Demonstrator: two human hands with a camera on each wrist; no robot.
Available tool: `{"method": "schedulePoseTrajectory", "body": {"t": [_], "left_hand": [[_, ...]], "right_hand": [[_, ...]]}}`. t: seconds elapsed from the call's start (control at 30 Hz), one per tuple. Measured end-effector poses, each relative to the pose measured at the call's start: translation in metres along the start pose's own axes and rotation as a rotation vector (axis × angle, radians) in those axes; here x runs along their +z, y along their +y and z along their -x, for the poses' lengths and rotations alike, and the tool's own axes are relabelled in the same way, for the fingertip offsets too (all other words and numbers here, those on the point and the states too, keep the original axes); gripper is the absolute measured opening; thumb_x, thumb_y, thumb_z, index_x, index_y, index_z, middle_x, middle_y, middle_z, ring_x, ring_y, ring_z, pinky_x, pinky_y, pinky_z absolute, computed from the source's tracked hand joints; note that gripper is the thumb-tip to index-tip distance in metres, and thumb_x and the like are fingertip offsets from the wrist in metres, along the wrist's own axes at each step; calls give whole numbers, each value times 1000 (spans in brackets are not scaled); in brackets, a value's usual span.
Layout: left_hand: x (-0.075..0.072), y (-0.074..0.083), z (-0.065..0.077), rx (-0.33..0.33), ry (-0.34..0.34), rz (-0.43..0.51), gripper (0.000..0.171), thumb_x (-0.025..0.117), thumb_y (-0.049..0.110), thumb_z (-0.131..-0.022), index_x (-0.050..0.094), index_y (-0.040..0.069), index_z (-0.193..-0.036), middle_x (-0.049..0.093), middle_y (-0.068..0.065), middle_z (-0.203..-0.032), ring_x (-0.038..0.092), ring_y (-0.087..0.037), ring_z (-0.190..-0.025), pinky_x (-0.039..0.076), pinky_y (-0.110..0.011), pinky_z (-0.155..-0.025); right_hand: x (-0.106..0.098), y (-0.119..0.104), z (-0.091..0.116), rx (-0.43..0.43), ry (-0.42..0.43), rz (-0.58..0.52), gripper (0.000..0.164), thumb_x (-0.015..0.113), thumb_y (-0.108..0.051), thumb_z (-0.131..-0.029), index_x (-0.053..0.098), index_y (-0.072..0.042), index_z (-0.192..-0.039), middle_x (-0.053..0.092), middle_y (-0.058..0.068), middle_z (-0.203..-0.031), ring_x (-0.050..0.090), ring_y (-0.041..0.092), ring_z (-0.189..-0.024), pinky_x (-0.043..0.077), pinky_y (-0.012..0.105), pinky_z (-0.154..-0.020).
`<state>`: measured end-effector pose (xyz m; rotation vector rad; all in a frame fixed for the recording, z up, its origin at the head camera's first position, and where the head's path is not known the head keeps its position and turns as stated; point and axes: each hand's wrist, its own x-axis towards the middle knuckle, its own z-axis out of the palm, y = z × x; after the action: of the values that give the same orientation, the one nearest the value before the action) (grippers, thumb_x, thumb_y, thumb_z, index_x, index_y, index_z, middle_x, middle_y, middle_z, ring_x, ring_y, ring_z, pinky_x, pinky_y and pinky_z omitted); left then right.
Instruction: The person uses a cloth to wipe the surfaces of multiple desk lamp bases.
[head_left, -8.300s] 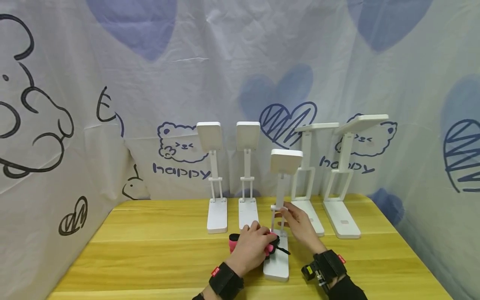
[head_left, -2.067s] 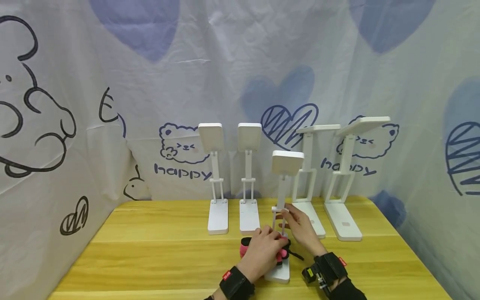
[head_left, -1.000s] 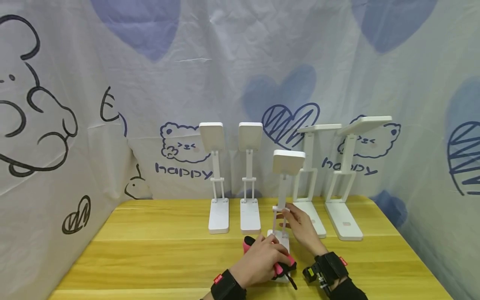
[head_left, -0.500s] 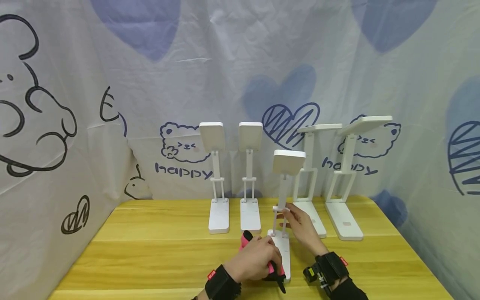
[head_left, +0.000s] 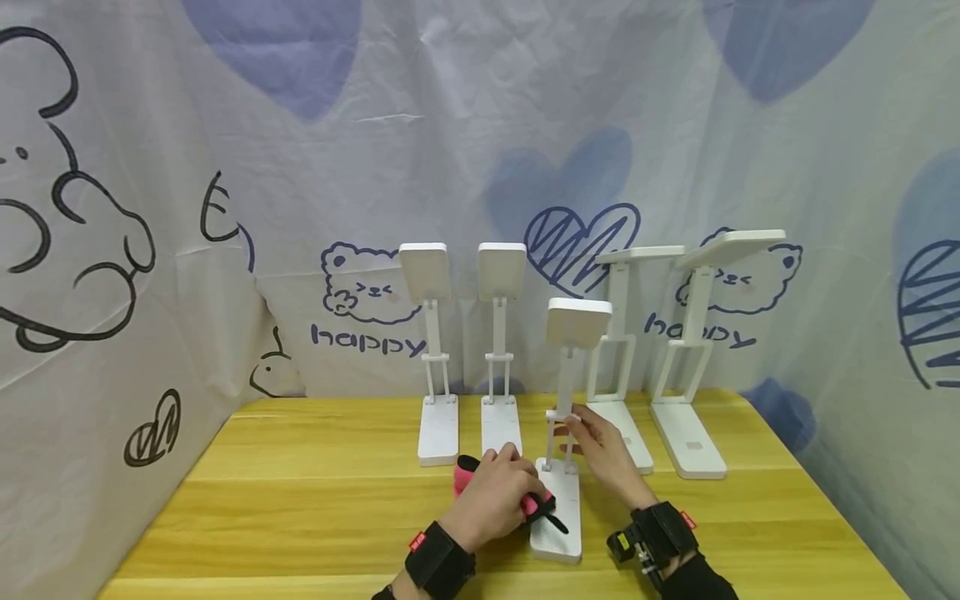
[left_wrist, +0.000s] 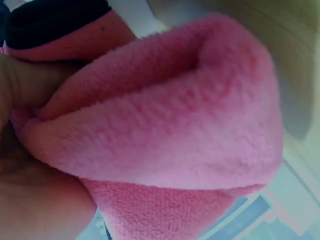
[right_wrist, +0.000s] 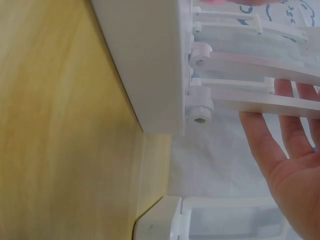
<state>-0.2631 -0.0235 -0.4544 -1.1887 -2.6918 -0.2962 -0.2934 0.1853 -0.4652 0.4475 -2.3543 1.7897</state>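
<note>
My left hand (head_left: pixel 491 500) grips a folded, fuzzy pink cloth (head_left: pixel 462 478) with black edging and a black loop. The cloth's right end overlaps the left side of the base (head_left: pixel 557 533) of a white folding phone stand (head_left: pixel 577 323). In the left wrist view the pink cloth (left_wrist: pixel 175 130) bulges out beyond my fingers and fills most of the picture. My right hand (head_left: pixel 603 458) holds the stand's upright at its thin legs; in the right wrist view its fingers (right_wrist: pixel 262 140) pass behind a white leg (right_wrist: pixel 260 102). The thumb's contact is hidden there.
Two more white stands, one at left (head_left: pixel 438 433) and one beside it (head_left: pixel 500 425), stand at the back of the wooden table (head_left: pixel 300 500). Two others, one nearer (head_left: pixel 622 433) and one farther right (head_left: pixel 688 442), stand behind my right hand. A printed curtain (head_left: pixel 420 167) hangs behind.
My left hand carried the cloth down the base to its near end, then back up and left, baring more of the base. My right hand keeps its hold; the stand stays put.
</note>
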Motion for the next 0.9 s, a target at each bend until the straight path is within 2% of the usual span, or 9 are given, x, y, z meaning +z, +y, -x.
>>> {"method": "schedulePoseTrajectory", "body": {"t": [0.2,0.5,0.77,0.9], "left_hand": [[6,-2,-3,-52,49,11,34,79,7,-77,78,30,-103,67,7,-100,45,-13,-90,34,-28,-75],[17,2,-6,-63,170,-47,31,79,13,-77,77,31,-102,66,8,-97,44,-14,-88,30,-27,-71],[23,11,-13,-105,173,-127,34,79,14,-75,76,32,-104,64,6,-99,45,-16,-87,28,-27,-67],[26,14,-17,-125,162,-160,39,78,15,-75,74,33,-109,63,5,-100,45,-17,-88,28,-28,-67]], "right_hand": [[-1,-1,0,13,7,-4,40,43,-25,-105,53,-1,-135,64,24,-123,64,36,-110,54,48,-88],[0,-1,1,4,4,-23,39,43,-26,-105,55,-3,-134,64,23,-124,64,36,-110,55,44,-87],[0,2,1,-13,0,-26,41,43,-25,-105,53,0,-135,63,24,-124,64,37,-110,56,44,-86],[0,3,1,-1,-2,-16,40,43,-29,-105,53,-6,-136,63,21,-124,64,34,-110,56,42,-86]]}}
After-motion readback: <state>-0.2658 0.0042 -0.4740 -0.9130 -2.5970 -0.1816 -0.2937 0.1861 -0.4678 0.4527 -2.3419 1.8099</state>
